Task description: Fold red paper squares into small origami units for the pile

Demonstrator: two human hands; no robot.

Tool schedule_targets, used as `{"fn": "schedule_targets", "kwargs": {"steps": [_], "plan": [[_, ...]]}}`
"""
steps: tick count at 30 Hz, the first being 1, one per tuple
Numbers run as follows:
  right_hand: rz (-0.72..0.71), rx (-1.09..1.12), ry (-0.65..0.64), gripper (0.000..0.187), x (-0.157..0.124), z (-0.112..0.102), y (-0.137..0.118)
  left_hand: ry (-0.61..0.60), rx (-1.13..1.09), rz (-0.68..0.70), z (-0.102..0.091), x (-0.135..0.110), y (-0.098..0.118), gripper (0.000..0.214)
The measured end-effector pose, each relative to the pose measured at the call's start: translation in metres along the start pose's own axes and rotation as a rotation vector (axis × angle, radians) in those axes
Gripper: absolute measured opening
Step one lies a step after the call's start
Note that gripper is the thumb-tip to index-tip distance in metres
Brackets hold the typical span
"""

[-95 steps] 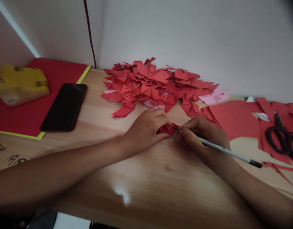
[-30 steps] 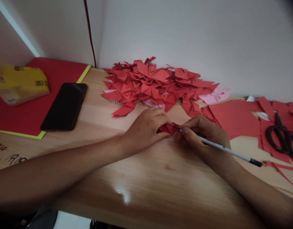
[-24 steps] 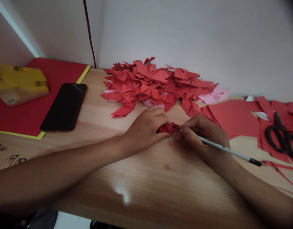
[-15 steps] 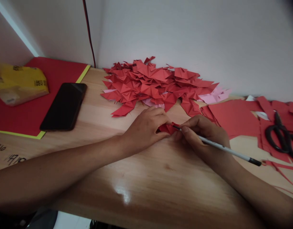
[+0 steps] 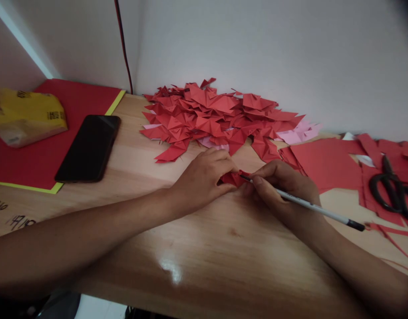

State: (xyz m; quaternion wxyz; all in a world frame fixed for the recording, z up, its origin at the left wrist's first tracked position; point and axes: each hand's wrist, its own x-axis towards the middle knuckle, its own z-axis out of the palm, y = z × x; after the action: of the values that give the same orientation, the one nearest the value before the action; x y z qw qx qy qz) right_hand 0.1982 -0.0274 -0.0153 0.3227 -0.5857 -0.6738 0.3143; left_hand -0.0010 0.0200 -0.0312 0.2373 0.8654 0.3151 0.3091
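A small folded red paper (image 5: 231,178) lies between my two hands on the wooden table. My left hand (image 5: 207,177) is closed on its left side, thumb and fingers pinching it. In my right hand (image 5: 273,184) is a slim white pen (image 5: 310,206) with a dark end, its dark tip touching the red paper. The right fingertips also rest at the paper's right edge. Much of the folded paper is hidden by my fingers. Just beyond my hands rises a heap of folded red papers (image 5: 210,110), with some pink ones (image 5: 299,133) among them.
To the right are flat red sheets (image 5: 328,161) and black-handled scissors (image 5: 392,190). A black phone (image 5: 89,148) lies at left, overlapping a red sheet (image 5: 82,95) that bears a yellow packet (image 5: 31,115). Behind stands a pale wall (image 5: 273,53) with a dark cord (image 5: 124,48).
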Motion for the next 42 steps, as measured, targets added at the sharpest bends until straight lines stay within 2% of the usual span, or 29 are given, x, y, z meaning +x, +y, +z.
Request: {"fn": "schedule_targets", "kwargs": {"steps": [11,42], "plan": [[-0.017,0.044,0.003,0.017,0.0,0.0013,-0.0034,0.008,0.001,0.006,0.0002,-0.0004,-0.0003,0.012],[-0.011,-0.003,-0.002,0.016,0.0001,-0.0001,0.0016,0.008,0.004,0.008,0.0005,-0.0003,-0.0006,0.012]]}}
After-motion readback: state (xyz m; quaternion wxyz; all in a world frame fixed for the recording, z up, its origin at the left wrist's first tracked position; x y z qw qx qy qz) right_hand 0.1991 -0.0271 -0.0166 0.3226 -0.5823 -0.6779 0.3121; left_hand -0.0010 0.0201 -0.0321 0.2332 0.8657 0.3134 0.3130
